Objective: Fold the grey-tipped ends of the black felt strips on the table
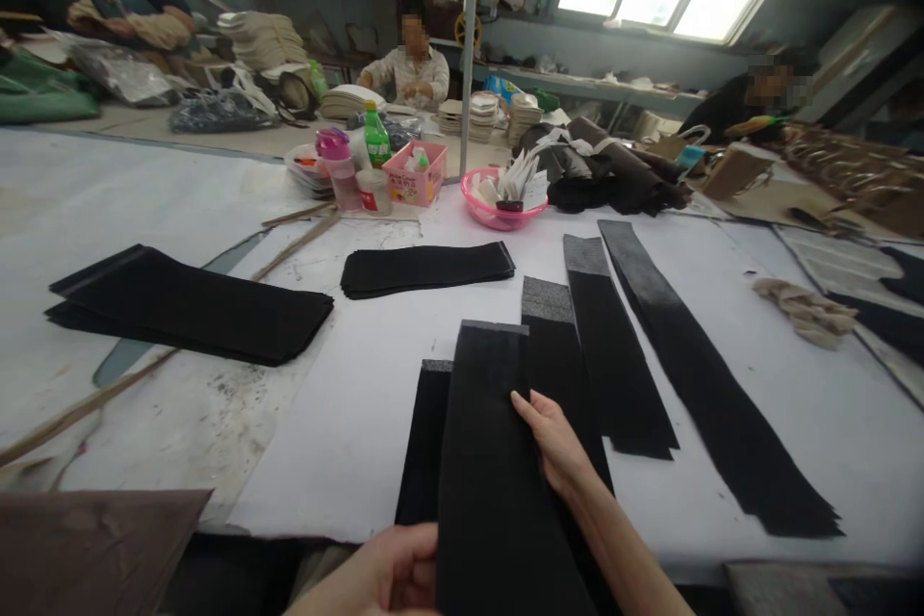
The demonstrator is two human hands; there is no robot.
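Note:
A long black fabric strip (pixel 491 443) with a greyish band at its far end is held up in front of me. My right hand (pixel 554 438) pinches its right edge, thumb on top. At the lower left edge my left hand (pixel 386 573) grips the same strip, its fingers partly hidden behind it. Under and beside it lie another black strip (pixel 424 443) and a strip with a grey speckled end (pixel 550 303). Farther right, fanned black strips (pixel 625 356) and a longer fanned row (pixel 714 395) rest on the white table (pixel 324 462).
Two black fabric stacks (pixel 209 303) (pixel 425 268) lie at left and centre. Behind them stand a pink basket (pixel 505 212), a pink box (pixel 417 175), a green bottle (pixel 376 137) and a metal pole (pixel 469 48). A crumpled glove (pixel 805 310) lies right. Several people work beyond.

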